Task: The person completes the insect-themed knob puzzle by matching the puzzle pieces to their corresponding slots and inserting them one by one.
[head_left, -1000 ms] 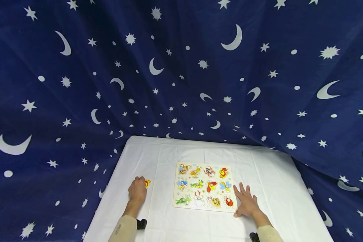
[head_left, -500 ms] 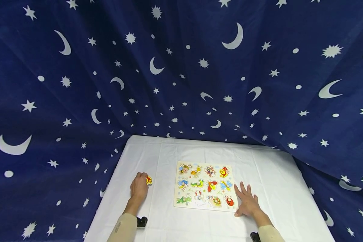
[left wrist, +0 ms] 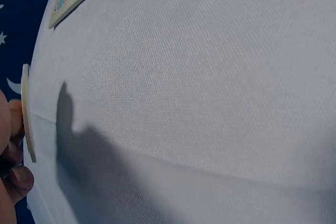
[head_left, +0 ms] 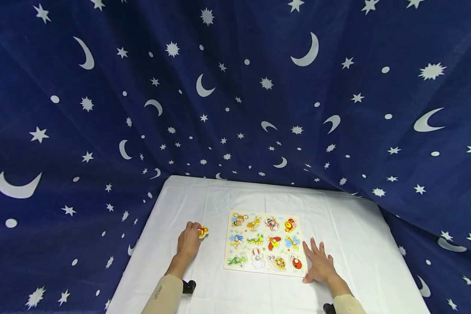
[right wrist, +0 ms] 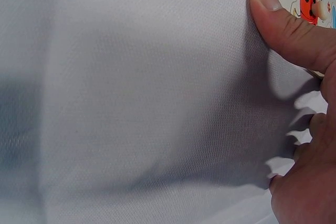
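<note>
My left hand (head_left: 188, 241) pinches a red and yellow wooden puzzle piece (head_left: 203, 232) to the left of a puzzle board (head_left: 245, 268). In the left wrist view the piece (left wrist: 28, 121) shows edge-on, raised over the cloth, with the fingers behind it. Rows of coloured insect pictures cover the board, with knobs on several; at its upper right is a similar red and yellow picture (head_left: 290, 224). My right hand (head_left: 320, 264) rests at the board's lower right corner, fingers spread. Its thumb (right wrist: 286, 30) lies along the board's edge beside the red ladybird (right wrist: 308, 3).
A white cloth (head_left: 208, 288) with faint creases covers the table. Behind and to both sides hangs a dark blue curtain (head_left: 235, 78) printed with moons and stars. Black wrist mounts sit under both sleeves.
The left hand has lifted the puzzle piece off the cloth and carried it rightward, closer to the board. The right hand stays in place at the board's corner.
</note>
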Demonstrator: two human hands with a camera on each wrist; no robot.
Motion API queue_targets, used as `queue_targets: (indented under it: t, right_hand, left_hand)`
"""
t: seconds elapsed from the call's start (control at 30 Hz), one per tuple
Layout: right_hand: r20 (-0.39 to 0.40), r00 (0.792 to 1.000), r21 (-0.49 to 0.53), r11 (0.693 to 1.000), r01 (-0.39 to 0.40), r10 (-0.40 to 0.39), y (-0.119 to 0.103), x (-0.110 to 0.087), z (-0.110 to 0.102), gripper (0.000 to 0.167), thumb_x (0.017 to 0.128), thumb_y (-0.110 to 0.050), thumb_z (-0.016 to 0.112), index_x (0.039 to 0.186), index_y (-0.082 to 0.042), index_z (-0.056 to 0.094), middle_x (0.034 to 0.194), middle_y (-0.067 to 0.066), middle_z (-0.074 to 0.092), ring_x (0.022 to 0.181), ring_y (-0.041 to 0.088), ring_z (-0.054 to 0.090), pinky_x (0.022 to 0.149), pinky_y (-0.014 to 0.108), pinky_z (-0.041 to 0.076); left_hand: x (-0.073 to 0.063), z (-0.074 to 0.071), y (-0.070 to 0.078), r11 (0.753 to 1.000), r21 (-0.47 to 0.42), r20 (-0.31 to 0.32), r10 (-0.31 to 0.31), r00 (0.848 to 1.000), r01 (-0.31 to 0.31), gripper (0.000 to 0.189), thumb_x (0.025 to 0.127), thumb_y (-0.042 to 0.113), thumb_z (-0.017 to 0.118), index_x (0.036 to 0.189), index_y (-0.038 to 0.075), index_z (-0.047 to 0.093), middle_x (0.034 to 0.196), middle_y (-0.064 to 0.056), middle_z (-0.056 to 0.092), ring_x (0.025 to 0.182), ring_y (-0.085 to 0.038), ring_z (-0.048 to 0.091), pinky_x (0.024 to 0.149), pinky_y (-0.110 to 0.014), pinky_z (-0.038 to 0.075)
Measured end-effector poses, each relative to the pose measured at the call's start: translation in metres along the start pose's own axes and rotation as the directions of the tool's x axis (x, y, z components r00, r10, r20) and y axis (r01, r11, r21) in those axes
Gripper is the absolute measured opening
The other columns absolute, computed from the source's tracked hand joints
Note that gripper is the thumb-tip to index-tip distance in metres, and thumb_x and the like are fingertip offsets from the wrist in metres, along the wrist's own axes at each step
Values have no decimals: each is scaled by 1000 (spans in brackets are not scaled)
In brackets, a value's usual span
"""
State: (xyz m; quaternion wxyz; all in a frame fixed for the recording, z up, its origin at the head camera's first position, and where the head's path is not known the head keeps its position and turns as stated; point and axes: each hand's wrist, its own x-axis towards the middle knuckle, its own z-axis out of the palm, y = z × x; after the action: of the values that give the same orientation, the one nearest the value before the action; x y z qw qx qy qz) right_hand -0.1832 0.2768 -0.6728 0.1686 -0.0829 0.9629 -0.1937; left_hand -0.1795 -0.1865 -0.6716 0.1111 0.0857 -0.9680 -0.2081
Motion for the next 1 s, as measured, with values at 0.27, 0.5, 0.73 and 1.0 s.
queue_targets:
  t: [0.27,0.5,0.73,1.0]
  right_hand:
    - [11,1000,2,1000,-13,13,0,1,1,133,39,-24,92,153,-9,25,161,24,5,144,55,-3,104,78,4]
    - [-2,1000,-14,1000,-10,10,-1,0,1,134,36,-24,92,152,-8,28,160,26,8,143,55,-1,104,78,7]
    - [2,1000,-21,1000,-3,3,-4,1,1,133,37,-25,92,152,-8,27,160,26,7,143,55,-2,104,78,7]
    - [-10,1000,-18,1000,6,-6,-4,-1,0,132,37,-24,91,152,-7,28,159,27,9,143,57,0,104,78,7]
  left_hand:
    - [2,0,0,999,-7,10,31,999,-31,16,86,25,72,81,13,63,74,0,61,62,-21,60,55,-34,44]
    - [0,1,6,997,-38,64,73,995,-71,31,88,32,71,67,16,53,56,5,52,49,-11,47,46,-27,35]
    - [0,7,21,994,13,122,102,987,-104,38,91,37,64,63,16,49,51,5,46,46,-12,42,45,-28,33]
    - [13,18,67,978,82,167,178,970,-194,38,94,40,59,67,14,53,53,3,48,46,-11,42,44,-27,33]
